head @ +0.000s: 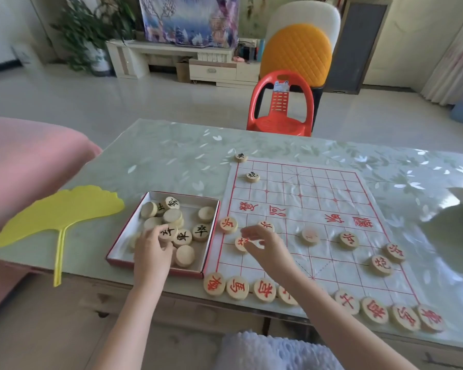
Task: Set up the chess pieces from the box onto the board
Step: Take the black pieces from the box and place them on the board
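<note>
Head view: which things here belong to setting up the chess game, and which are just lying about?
Belonging: box, black pieces inside it, board, red pieces along its near edge, left hand gripping a black piece, right hand pinching a red piece.
Lying about: yellow fan, red chair, pink fabric.

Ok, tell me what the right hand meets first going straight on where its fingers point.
Probably the red-lettered piece at the left edge of the board, just beyond the right hand; depth unclear.
</note>
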